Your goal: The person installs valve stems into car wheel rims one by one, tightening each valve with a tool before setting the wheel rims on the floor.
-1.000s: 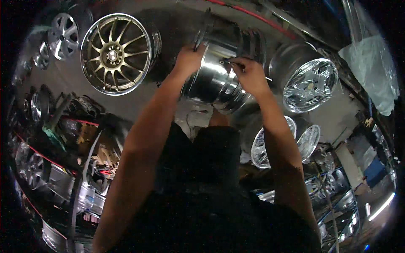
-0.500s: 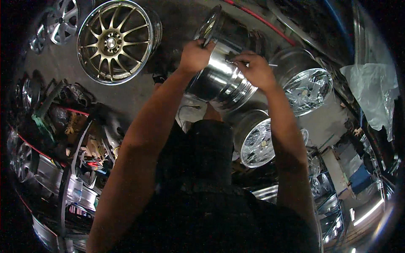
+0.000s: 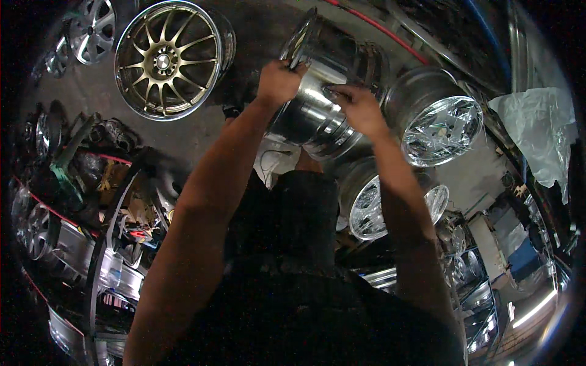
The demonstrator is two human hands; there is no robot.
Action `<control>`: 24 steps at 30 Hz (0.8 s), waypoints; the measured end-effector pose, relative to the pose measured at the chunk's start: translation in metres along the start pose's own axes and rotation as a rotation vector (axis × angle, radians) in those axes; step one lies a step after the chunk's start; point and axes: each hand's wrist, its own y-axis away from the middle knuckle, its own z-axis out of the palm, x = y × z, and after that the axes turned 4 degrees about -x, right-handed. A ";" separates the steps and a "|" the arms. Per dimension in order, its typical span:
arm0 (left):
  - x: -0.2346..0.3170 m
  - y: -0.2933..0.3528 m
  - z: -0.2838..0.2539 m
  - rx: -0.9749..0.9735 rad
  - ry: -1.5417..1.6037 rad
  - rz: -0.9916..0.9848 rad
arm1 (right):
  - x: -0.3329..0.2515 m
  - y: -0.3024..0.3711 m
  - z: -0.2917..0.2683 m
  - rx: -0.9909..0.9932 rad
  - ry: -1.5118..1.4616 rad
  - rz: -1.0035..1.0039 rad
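Note:
In front of me a polished silver wheel rim [image 3: 293, 125] lies on its side, its shiny barrel turned up. My left hand [image 3: 280, 82] is closed over the rim's upper left edge. Over the barrel, my right hand [image 3: 359, 107] has its thumb and fingers pressed together at the metal. A small dark thing shows at its fingertips, too small and dim to make out. Just right of that hand sits a wheel with a clear plastic-wrapped face [image 3: 442, 131]. Another wrapped wheel [image 3: 368, 207] is partly hidden by my right forearm.
A gold multi-spoke wheel [image 3: 165, 61] stands at the upper left, with a silver wheel [image 3: 91, 30] beyond it. Racks with wheels and clutter line the lower left. Clear plastic sheeting [image 3: 537, 128] hangs at the right. A red hose [image 3: 378, 30] runs along the back.
My right hand has shifted slightly left along the barrel, with its forearm. A thin light strip seen beside that hand earlier no longer shows. My left hand stays at the edge.

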 end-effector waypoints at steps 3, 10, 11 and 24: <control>0.011 0.000 -0.001 0.049 0.051 -0.228 | -0.025 0.014 0.052 0.114 -0.690 0.225; 0.022 -0.005 -0.009 -0.017 0.002 -0.291 | -0.048 0.010 0.106 0.518 -0.299 0.001; 0.022 -0.005 -0.009 -0.011 -0.046 -0.282 | -0.046 0.017 0.099 0.506 -0.195 0.076; 0.005 -0.001 -0.003 -0.051 0.093 -0.217 | -0.005 0.009 -0.005 0.029 -0.067 -0.161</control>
